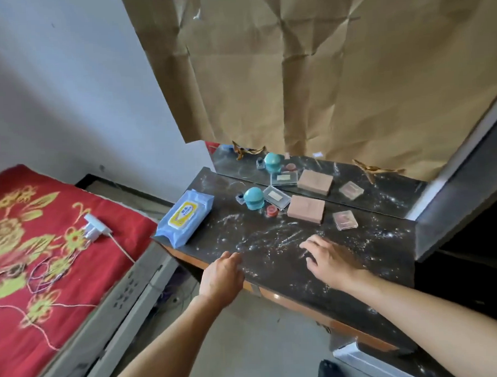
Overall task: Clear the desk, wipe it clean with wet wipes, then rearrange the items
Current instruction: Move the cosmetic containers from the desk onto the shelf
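So the blue soft-plastic pack of wet wipes (184,218) is lying at the left end of the dusty black stone-look desk (273,262), probably light and squishy, so I'd be grabbing it across its middle. The left hand (221,278) is hanging relaxed at the front edge, holding nothing, and the right hand (330,263) is sitting over the top, fingers spread, empty too.
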`<act>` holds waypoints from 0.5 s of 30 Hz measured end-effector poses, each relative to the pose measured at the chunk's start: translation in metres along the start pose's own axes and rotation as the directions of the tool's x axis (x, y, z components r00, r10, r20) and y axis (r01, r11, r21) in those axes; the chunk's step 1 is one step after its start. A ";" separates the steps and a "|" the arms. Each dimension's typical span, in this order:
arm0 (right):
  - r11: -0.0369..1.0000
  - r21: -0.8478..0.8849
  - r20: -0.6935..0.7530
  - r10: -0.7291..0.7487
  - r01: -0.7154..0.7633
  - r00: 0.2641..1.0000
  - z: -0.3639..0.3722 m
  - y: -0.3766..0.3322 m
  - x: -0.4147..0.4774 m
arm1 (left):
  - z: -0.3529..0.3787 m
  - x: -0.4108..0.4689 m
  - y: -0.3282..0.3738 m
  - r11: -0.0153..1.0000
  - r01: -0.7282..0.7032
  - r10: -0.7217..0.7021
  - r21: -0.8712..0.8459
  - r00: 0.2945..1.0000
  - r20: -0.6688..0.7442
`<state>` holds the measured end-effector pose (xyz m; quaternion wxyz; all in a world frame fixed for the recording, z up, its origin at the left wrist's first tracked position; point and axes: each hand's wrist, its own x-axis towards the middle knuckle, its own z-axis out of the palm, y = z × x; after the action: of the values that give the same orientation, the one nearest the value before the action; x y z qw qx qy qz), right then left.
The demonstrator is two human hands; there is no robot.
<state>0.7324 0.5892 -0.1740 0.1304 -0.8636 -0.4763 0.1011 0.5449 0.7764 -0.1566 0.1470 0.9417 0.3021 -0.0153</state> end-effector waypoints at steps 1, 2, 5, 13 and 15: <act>1.000 -0.010 0.010 -0.010 0.010 1.000 0.001 -0.004 0.011 | -0.002 0.005 -0.008 1.000 0.011 -0.011 0.000 1.000 -0.002; 1.000 -0.020 0.020 -0.017 0.017 1.000 0.002 -0.007 0.023 | -0.003 0.011 -0.015 1.000 0.020 -0.020 -0.001 1.000 0.000; 0.999 -0.029 0.042 -0.014 0.015 0.999 0.007 -0.013 0.065 | -0.004 0.036 -0.036 1.000 0.019 -0.019 -0.001 0.999 0.025; 0.997 0.012 0.101 0.079 -0.081 0.992 0.031 -0.022 0.193 | -0.012 0.128 -0.083 0.999 0.033 -0.031 -0.014 0.993 0.112; 0.997 -0.001 0.107 0.076 -0.077 0.991 0.038 -0.022 0.223 | -0.015 0.151 -0.091 1.000 0.023 -0.023 -0.006 0.992 0.122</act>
<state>0.8210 0.7945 -0.2144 0.1021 -0.8744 -0.4491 0.1528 0.6148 0.9366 -0.1845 0.1683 0.9350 0.3035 -0.0735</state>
